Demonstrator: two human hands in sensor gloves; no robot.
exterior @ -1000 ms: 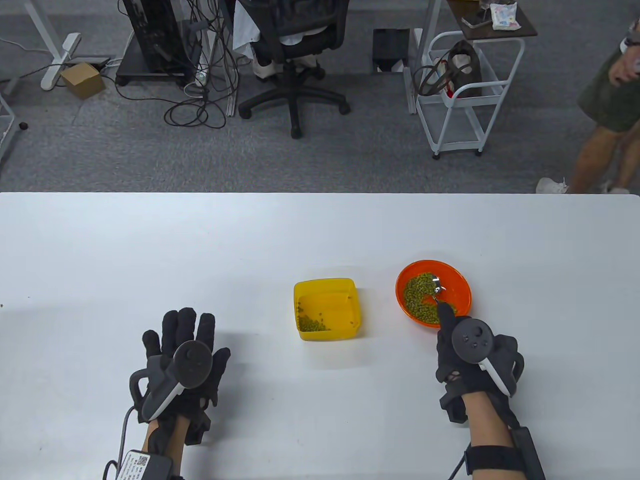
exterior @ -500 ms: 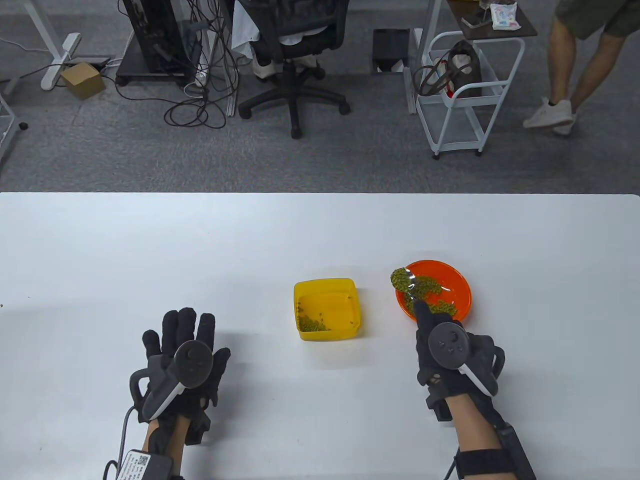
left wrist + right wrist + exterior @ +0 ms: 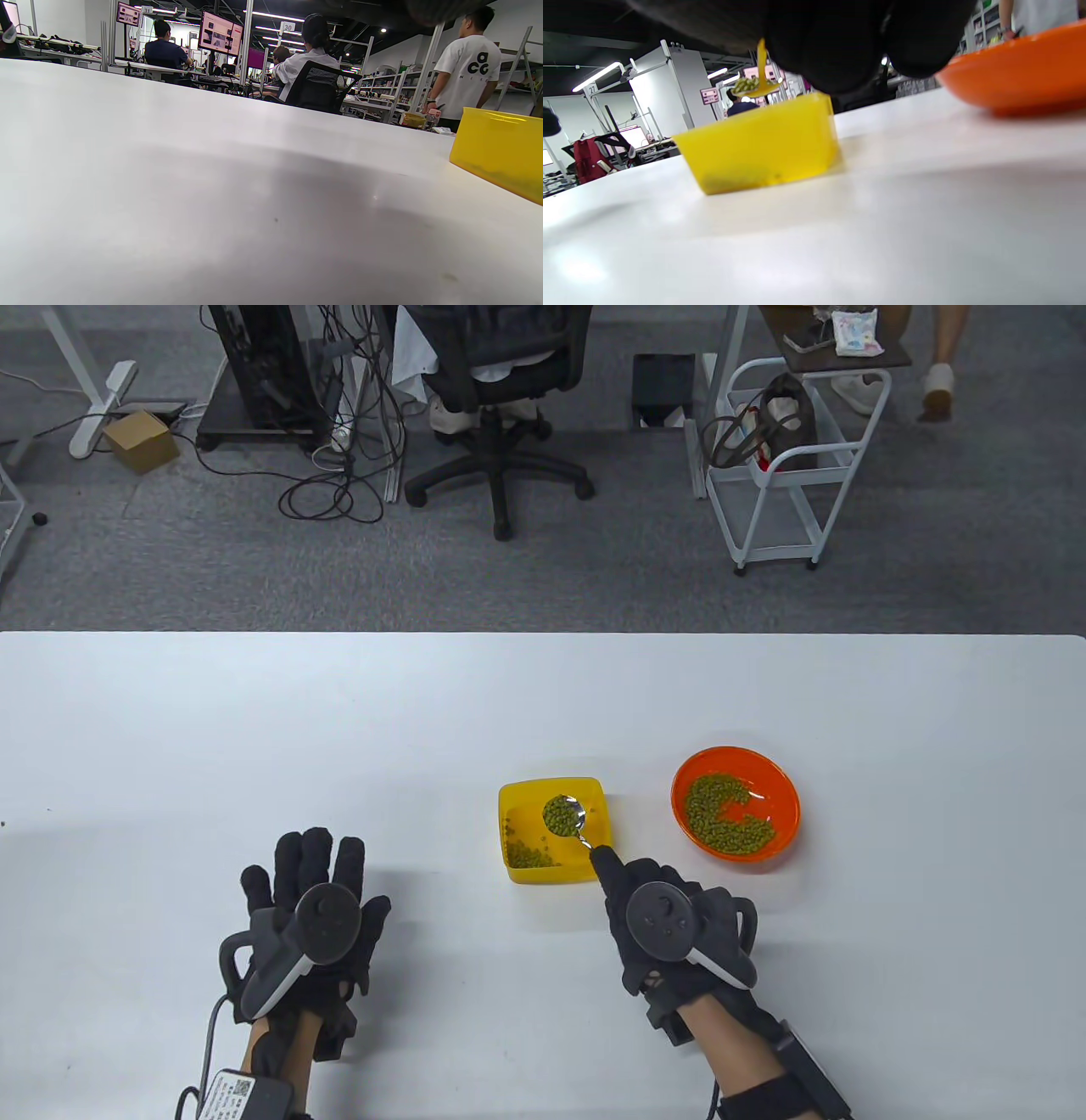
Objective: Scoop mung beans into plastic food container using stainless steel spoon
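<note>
One heaped spoon [image 3: 566, 815] above yellow container [image 3: 517, 796]

"ACG" on white tee [image 3: 477, 64]; "30", "31" aisle signs [image 3: 287, 26]; "27" post [image 3: 593, 89]

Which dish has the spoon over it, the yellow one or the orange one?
The square yellow plastic container: the bean-filled steel spoon hangs over it. The round orange bowl sits apart.

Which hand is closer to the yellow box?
Right. The right hand sits just beside the yellow box, holding the spoon over it; the left hand rests flat on the table, farther left.
</note>
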